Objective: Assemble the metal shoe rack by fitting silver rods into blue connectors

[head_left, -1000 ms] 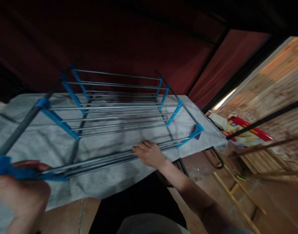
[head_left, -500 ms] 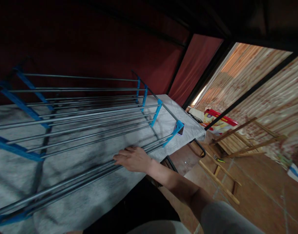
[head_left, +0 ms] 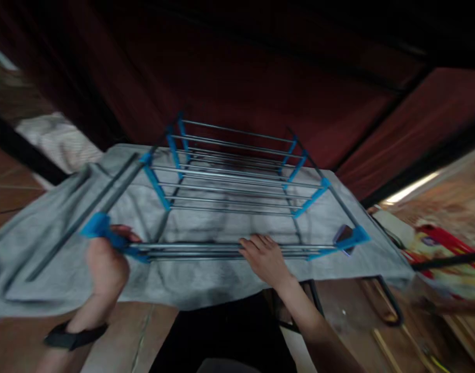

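A rack of thin metal tubes [head_left: 237, 189] joined by blue plastic brackets lies across a grey cloth-covered table [head_left: 206, 282]. It looks like a shoe rack on its side. My left hand [head_left: 108, 261], a little blurred, grips a blue bracket [head_left: 115, 239] at the rack's near left corner. My right hand [head_left: 265, 259] has its fingers curled over the near metal tubes [head_left: 206, 250], right of their middle. At the near right corner, another blue bracket [head_left: 352, 239] partly covers a dark phone-like object [head_left: 343, 239].
Dark tubes [head_left: 78, 223] stretch over the cloth at the left. Behind the table hangs a dark red curtain [head_left: 237, 77]. A red and yellow package [head_left: 443, 254] lies beyond the right end, above wooden pieces [head_left: 387, 349] on the tiled floor. A black metal loop [head_left: 389, 305] juts from the table's front.
My view has swung left, bringing the rack to the centre. My left hand, barely at the edge before, now shows on the left bracket. My right hand stays on the near tubes.
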A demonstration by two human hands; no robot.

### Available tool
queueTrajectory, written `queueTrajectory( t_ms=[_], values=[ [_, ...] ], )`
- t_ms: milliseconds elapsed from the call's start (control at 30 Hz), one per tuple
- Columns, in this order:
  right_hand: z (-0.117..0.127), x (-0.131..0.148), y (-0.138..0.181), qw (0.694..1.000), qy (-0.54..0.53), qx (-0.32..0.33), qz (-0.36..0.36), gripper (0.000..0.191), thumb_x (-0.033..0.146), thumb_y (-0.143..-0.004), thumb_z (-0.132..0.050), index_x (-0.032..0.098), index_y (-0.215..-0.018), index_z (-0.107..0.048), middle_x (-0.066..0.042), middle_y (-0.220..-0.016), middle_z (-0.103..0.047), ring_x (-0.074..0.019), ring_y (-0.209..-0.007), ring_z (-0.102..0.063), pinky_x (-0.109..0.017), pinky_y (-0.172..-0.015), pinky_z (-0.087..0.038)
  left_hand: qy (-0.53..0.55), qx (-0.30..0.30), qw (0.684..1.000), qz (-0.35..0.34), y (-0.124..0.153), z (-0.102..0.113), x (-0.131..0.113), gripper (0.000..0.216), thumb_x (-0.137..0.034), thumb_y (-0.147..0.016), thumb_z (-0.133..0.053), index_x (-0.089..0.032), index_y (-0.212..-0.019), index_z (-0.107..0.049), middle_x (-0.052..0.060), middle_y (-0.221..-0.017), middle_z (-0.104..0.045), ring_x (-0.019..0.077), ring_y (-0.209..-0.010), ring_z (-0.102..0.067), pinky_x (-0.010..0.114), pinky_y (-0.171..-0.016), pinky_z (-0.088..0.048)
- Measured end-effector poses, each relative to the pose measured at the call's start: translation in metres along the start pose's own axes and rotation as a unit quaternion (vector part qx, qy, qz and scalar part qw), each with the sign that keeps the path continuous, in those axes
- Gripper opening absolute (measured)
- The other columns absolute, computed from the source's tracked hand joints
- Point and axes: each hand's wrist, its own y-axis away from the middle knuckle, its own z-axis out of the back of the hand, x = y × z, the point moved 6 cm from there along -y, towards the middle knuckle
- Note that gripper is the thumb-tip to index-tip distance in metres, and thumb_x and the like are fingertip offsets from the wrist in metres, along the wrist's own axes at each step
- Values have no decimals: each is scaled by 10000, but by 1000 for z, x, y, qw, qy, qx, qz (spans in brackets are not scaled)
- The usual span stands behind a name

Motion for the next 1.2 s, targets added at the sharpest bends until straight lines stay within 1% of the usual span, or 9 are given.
queueTrajectory(
  t_ms=[33, 100, 233, 400, 733, 867, 1000, 1067, 1200],
  values=[
    [0, 1, 2, 1000, -2, -8, 8, 297, 373, -1007, -492, 238, -1243, -610, -45, -996, -704, -173, -924, -629, -326, -852, -433, -8, -25, 1000, -9, 4, 15, -1, 481, -643, -933, -462, -197, -948, -640, 11, -766, -621, 175, -687, -587, 327, -634, -525],
    [0, 0, 5, 999, -3, -32, 25, 322, 363, -1005, -497, 222, -1280, -589, -50, -986, -710, -186, -894, -634, -338, -829, -436, -34, -19, 999, -24, 7, 29, -4, 440, -615, -810, -673, -188, -910, -638, 29, -801, -651, 197, -748, -616, 332, -697, -519],
    [-7, -4, 9, 996, -2, -62, 60, 266, 332, -1003, -502, 178, -1185, -620, -72, -973, -722, -188, -835, -644, -338, -789, -437, -62, 95, 993, 30, 3, 30, 4, 434, -554, -752, -761, -168, -918, -650, 92, -951, -673, 230, -861, -632, 345, -763, -518],
    [-9, -4, 13, 992, -6, -92, 84, 196, 286, -978, -552, 187, -1122, -641, -56, -899, -722, -189, -786, -645, -333, -757, -436, -39, 205, 973, 95, 4, 36, 13, 394, -550, -795, -725, -169, -885, -676, 60, -834, -662, 205, -783, -616, 330, -728, -517],
    [-8, -8, 17, 995, -52, -73, 45, 183, 267, -977, -542, 202, -1123, -633, -52, -911, -732, -194, -817, -670, -340, -795, -480, 20, 261, 955, 141, 3, 38, 26, 396, -534, -754, -775, -166, -857, -671, 37, -756, -643, 182, -702, -605, 311, -672, -520],
    [-5, 0, 10, 998, -32, -36, 48, 260, 340, -996, -496, 203, -1185, -611, -78, -1020, -742, -212, -891, -696, -350, -798, -502, 22, 259, 956, 135, 2, 44, 16, 349, -494, -802, -741, -181, -946, -688, 79, -896, -677, 220, -823, -630, 352, -759, -534],
    [-9, 35, -25, 995, -45, 57, 68, 419, 407, -1023, -412, 212, -1388, -477, -95, -1188, -718, -190, -932, -714, -314, -744, -517, 41, 238, 963, 118, 1, 46, 14, 418, -560, -811, -702, -185, -995, -686, 99, -954, -677, 255, -890, -626, 374, -779, -530],
    [-15, 55, -47, 990, -52, 112, 74, 375, 373, -1038, -370, 225, -1364, -481, -73, -1110, -745, -171, -846, -725, -296, -661, -494, 51, 235, 965, 107, 1, 41, 18, 462, -619, -822, -660, -175, -950, -684, 79, -844, -653, 229, -794, -610, 347, -710, -515],
    [-25, 78, -74, 980, -41, 177, 79, 245, 318, -1044, -351, 252, -1043, -587, -6, -811, -752, -185, -711, -720, -304, -592, -425, 75, 191, 975, 85, 0, 36, 28, 549, -714, -838, -565, -171, -873, -642, 17, -672, -547, 164, -620, -515, 303, -597, -453]
  ],
)
